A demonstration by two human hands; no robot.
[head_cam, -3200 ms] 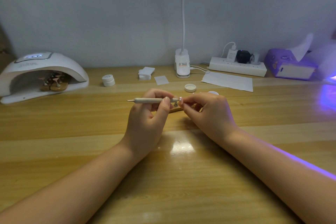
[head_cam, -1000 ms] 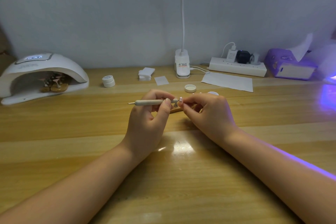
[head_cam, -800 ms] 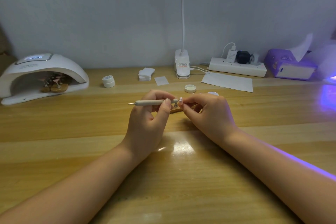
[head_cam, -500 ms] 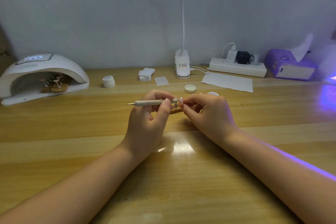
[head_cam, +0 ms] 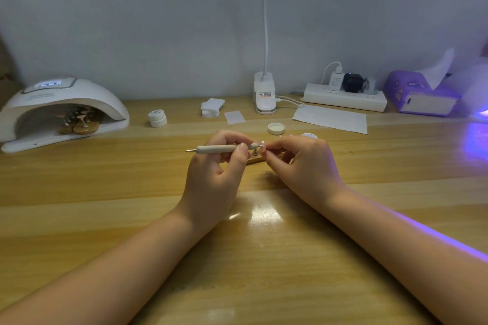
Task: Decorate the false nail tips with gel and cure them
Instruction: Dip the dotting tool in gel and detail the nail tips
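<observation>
My left hand (head_cam: 215, 174) grips a pale dotting pen (head_cam: 216, 149) that lies level, its far tip pointing right. That tip meets a small pink nail tip (head_cam: 263, 144) pinched in the fingers of my right hand (head_cam: 303, 166). Under the two hands a wooden holder (head_cam: 255, 159) with a metal stand lies on the table, mostly hidden. At the far left the white curing lamp (head_cam: 60, 111) holds several nail tips on wooden stands (head_cam: 79, 124) inside its opening.
A closed white gel jar (head_cam: 157, 118) stands left of centre. A loose lid (head_cam: 276, 128) and an open jar (head_cam: 308, 135) lie behind my right hand. Wipes (head_cam: 211, 107), a paper sheet (head_cam: 331, 119), a clip lamp (head_cam: 264, 96), a power strip (head_cam: 344, 99) and a purple tissue box (head_cam: 422, 96) line the back.
Almost nothing differs; both hands keep their hold, with only slight shifts of the pen against the nail tip.
</observation>
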